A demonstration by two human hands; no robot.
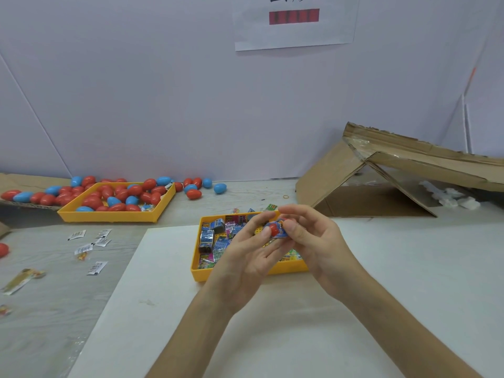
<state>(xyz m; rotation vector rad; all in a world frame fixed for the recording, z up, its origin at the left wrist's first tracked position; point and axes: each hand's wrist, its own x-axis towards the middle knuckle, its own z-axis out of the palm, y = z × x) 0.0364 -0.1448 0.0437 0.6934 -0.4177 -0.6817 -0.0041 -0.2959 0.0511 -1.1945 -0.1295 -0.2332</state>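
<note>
The egg [276, 228] is held up in the middle, a small plastic one, red on the side facing the camera and blue behind, pinched between both hands. It is gripped by the left hand [245, 257] from below, thumb and fingertips curled onto the red end. The right hand [313, 241] is closed on the blue end from the other side, its upper fingers arched over the top. Whether the two halves are pressed fully together cannot be told; a scrap of printed wrapper seems to show at the seam.

The step in hand is judged to be filling and closing: a packet tucked in, the shell to be shut. A firm squeeze along the egg's length is called for next, with nothing trapped in the seam.

Directly beneath the grip a yellow tray [195, 268] is seen, part-filled with small printed packets [215, 236], the blue ones heaped mostly under the left hand. Far to the left of the grip and beyond it, a second yellow tray [109, 215] is loaded with red and blue eggs [120, 196], and more are spilled around it along the wall. White sachets [90, 241] are scattered on the table left of the grip. To the right and beyond, an opened cardboard box [368, 192] is lying on its side.
</note>
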